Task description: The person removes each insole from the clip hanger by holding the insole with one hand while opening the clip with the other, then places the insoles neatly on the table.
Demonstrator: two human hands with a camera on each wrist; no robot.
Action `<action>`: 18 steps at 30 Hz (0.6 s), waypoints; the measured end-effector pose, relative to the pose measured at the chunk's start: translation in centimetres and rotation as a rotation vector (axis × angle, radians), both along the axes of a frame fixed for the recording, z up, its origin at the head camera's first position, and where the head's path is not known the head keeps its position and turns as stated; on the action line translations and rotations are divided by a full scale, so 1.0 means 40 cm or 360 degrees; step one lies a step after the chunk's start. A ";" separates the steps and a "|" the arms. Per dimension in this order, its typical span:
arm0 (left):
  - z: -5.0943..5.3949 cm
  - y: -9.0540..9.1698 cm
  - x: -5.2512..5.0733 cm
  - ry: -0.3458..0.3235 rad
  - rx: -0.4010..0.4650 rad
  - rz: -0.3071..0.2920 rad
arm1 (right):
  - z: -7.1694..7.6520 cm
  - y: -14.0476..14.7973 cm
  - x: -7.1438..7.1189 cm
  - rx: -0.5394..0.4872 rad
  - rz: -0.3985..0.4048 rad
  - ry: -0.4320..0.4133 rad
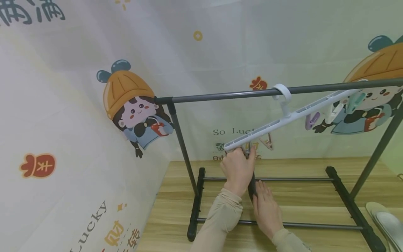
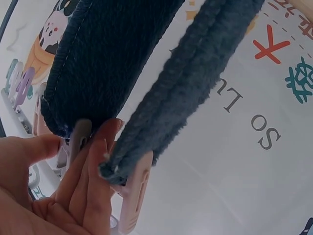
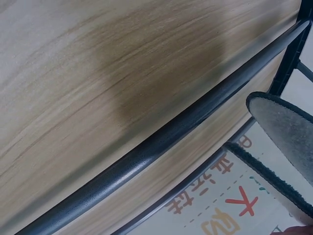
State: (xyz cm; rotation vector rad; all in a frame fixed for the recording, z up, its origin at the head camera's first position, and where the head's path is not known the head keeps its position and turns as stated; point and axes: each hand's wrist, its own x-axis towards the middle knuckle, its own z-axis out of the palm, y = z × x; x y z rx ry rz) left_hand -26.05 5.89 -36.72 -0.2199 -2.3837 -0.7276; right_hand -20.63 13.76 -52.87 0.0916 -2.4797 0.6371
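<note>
My left hand [image 1: 237,169] is raised under the low left end of a white clip hanger [image 1: 277,122]. Its fingers pinch a grey clothespin [image 2: 79,139] at the end of one dark blue plush insole [image 2: 112,54]. Beside that hangs a second insole [image 2: 188,88], its end caught in a pink clothespin [image 2: 137,193]. Lower down, my right hand [image 1: 269,211] touches the dark insole piece [image 1: 252,187] with straight fingers. Only a sliver of this hand shows in the right wrist view, where the insoles' rounded free ends [image 3: 283,125] appear.
The hanger hooks over the dark rail [image 1: 220,95] of a rack and tilts up to the right. A purple clothespin [image 1: 311,120], a white one [image 1: 333,113] and a green one [image 1: 355,103] hang from it. Lower bars [image 1: 315,226] cross the wooden surface; pale footwear [image 1: 387,224] lies right.
</note>
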 end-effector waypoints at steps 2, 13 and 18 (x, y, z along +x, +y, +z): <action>-0.001 0.001 -0.001 0.0015 0.0007 0.0003 | 0.000 -0.001 0.001 -0.0006 -0.0003 0.0010; -0.003 0.005 0.000 0.0066 -0.0025 -0.0005 | -0.007 0.000 0.009 -0.0034 -0.0034 0.0105; -0.006 0.004 -0.003 0.0121 -0.0029 -0.0029 | -0.017 0.001 0.026 -0.0096 -0.0060 0.0039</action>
